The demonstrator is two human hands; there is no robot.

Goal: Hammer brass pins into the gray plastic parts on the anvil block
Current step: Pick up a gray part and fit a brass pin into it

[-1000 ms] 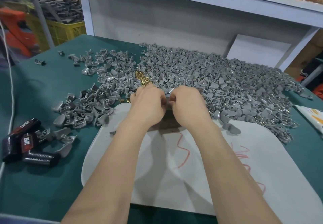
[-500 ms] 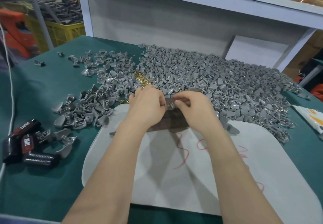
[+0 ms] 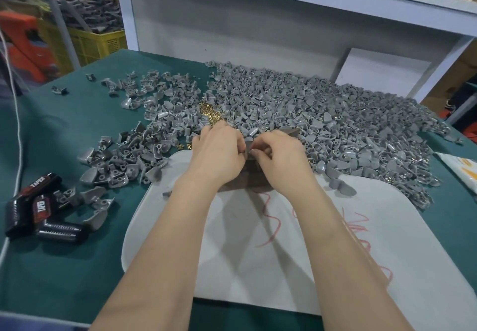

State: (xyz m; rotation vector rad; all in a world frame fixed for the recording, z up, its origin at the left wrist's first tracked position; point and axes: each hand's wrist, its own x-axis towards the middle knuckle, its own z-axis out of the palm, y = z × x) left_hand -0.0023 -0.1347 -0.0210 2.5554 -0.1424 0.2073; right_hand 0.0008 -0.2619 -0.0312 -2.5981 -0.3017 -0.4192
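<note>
anvil block largely hidden, gray part mostly covered

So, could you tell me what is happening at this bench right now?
A person's left hand and right hand pinch one small gray plastic part between them, over the dark brown anvil block on the white board. Loose brass pins lie beyond the left hand, beside a heap of gray plastic parts. No hammering at this moment.
</note>
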